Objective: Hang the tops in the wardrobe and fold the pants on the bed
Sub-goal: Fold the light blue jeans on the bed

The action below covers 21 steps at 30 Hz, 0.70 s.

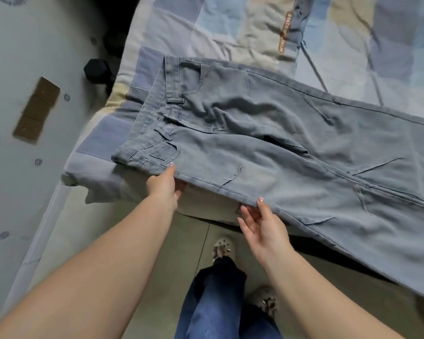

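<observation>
A home bedroom: a bed under a patchwork quilt of blue, beige and white squares, grey-green floor tiles beside it.

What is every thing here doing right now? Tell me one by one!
Jeans: spread flat on the bed, not folded yet, legs hanging past the edge.
Left hand: pinching the jeans' near edge by the waist.
Right hand: pinching the same edge further along.
Bed cover: wrinkled.
</observation>
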Available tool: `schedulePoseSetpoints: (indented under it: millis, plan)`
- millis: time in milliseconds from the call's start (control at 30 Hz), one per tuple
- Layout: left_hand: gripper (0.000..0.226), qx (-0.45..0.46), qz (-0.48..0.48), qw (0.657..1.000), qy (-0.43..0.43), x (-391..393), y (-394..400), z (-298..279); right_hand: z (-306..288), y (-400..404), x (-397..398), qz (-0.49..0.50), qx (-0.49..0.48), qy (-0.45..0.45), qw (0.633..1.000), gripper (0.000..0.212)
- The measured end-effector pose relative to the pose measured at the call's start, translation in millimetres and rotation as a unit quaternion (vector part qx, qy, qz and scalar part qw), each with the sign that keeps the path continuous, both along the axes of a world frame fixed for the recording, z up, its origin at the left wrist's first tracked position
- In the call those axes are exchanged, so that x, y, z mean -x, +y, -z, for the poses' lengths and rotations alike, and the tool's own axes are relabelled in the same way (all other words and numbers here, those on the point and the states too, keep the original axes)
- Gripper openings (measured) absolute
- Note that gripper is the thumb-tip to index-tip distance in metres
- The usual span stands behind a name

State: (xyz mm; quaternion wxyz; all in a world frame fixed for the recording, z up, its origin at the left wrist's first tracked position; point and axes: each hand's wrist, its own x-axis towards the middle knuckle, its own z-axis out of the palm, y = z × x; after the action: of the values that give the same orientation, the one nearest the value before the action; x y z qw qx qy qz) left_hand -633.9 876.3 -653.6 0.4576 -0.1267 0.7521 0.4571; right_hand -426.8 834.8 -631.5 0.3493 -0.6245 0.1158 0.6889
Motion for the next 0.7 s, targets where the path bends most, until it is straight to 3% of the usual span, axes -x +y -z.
schedulePoseSetpoints:
  millis: [100, 167, 333, 533, 700]
  plan:
    - [0.026, -0.013, -0.035, 0.999, 0.024, 1, 10, -7, -8, 19, -5, -0.028, -0.032, -0.043, 0.998, 0.015]
    - [0.034, -0.001, -0.036, 0.994, 0.104, 1, 25, -12, -11, 43, -7, -0.062, -0.059, -0.101, 0.991, 0.019]
    - [0.018, -0.083, 0.040, 0.978, 0.186, 2, 114, -28, -8, 150, -11, -0.067, -0.139, -0.201, 0.967, 0.026]
    - [0.025, -0.115, 0.111, 0.972, 0.175, 11, 246, -14, 16, 292, -1, -0.050, -0.158, -0.261, 0.951, 0.023]
    - [0.027, -0.120, 0.141, 0.970, 0.155, 13, 327, 29, 63, 371, -5, -0.084, -0.137, -0.307, 0.938, 0.017]
